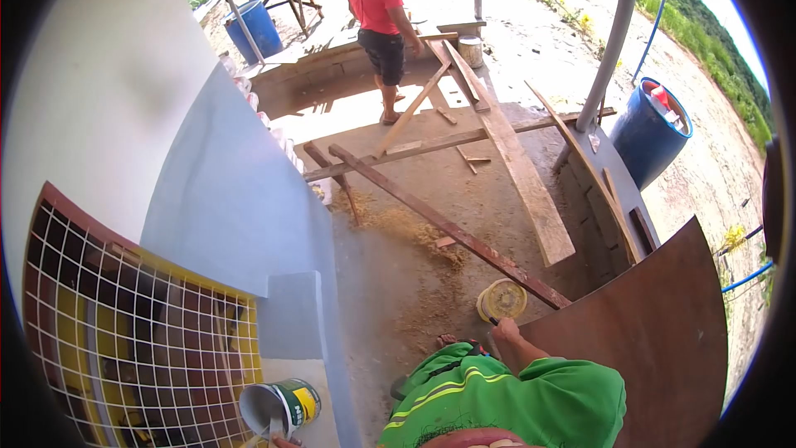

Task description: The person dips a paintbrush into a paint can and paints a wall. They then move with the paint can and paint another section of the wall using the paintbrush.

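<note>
"Paint can position?"

"Just beside my left hand, mouth open, label showing."

"Left hand state?"

"Only some fingers show at the frame edge. Can't tell how far open, or if it grips the can (view cuts it off)."

"Right hand?"

"Right hand is right of the can and further ahead. Fingers closed round a dark handle, next to a yellow bucket. Can't tell what the handle belongs to."

"Surroundings?"

"White mesh grille left of the can. Brown sheet well off to its right. Wide plank ahead and right of it. Person in a red shirt far beyond it, standing, back to me."
</note>
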